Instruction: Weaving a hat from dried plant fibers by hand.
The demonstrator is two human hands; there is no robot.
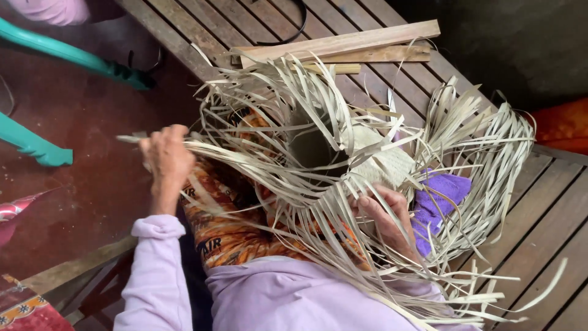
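A slatted wooden platform (392, 92) fills the upper and right parts of the frame, with a dark red floor (79, 184) to its left. Over the middle spreads a half-woven basket (380, 162) of pale leaf strips, its loose strips (490, 141) fanning out in every direction and covering much of the lap below. Beneath them lies an orange patterned cloth (226, 233), and lilac sleeves (156, 276) enter from the bottom edge.

At top centre rest a few wooden slats (343, 44), near a thin black cord (294, 30) cut off by the upper edge. Teal chair legs (67, 55) cross the upper left corner. A purple cloth (438, 202) shows right of centre, mostly hidden by strips.

The left hand (165, 160), left of centre, is closed in a fist around a bundle of strips drawn out sideways. The right hand (383, 214), lower centre, presses against the woven part with fingers curled; strips screen it, so its exact grip is hard to make out.
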